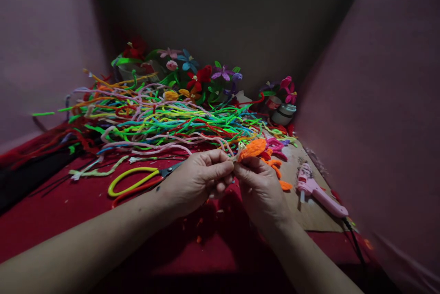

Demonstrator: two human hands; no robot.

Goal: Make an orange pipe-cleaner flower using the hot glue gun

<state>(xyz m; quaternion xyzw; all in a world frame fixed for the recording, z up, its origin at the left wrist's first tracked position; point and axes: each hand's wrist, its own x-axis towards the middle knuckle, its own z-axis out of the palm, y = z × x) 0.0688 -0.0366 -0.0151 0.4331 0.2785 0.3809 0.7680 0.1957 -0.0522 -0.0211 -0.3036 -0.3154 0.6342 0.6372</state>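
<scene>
Walls: the workspace is closed in at left and right by pinkish walls [381, 115]; sideways room is bounded by them.
Red cloth: the work surface is covered by red cloth [34, 220]; in front of the hands, room is bordered by the near edge; small scraps are scattered there.
Fuzzy stems: the far left and middle are filled by a tangled pile of fuzzy stems [165, 122]; it is backed by finished flowers [196, 78].
Board: the right side is taken up by a tan board [319, 221]; a pink glue gun [319, 195] is laid near its right edge.
Left hand [209, 175]: fingers curled; the flower's pale base is pinched between thumb and forefinger.
Right hand [257, 188]: nearly closed; the flower is gripped just beside the left fingertips.
Scissors [167, 171]: laid beyond the left forearm; blades partly hidden.
Orange flower [255, 148]: held above the cloth, between both hands; its long axis is slanted, petal tip pointed away and rightward; pale stamens [241, 148] are bunched at its left.
</scene>
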